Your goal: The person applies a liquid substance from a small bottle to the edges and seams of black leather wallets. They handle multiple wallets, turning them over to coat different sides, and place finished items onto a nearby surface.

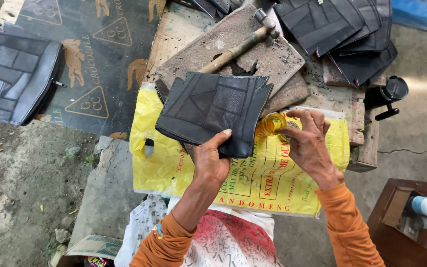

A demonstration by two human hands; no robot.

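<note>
- Two bare hands work over a yellow plastic sheet; far left, a finished black pouch lies on a dark printed mat.
- The left hand grips the lower edge of a black patchwork leather piece, thumb on top, holding it tilted above the sheet.
- A hammer rests on a worn board behind it.
- The right hand pinches a small amber jar, touching the piece's right edge.
- Stacked black pieces lie top right.

Two bare hands at work, one dark patchwork leather piece up front, one small amber glass jar, one wooden-handled hammer, one yellow printed plastic sack, one finished black zip pouch.
</note>
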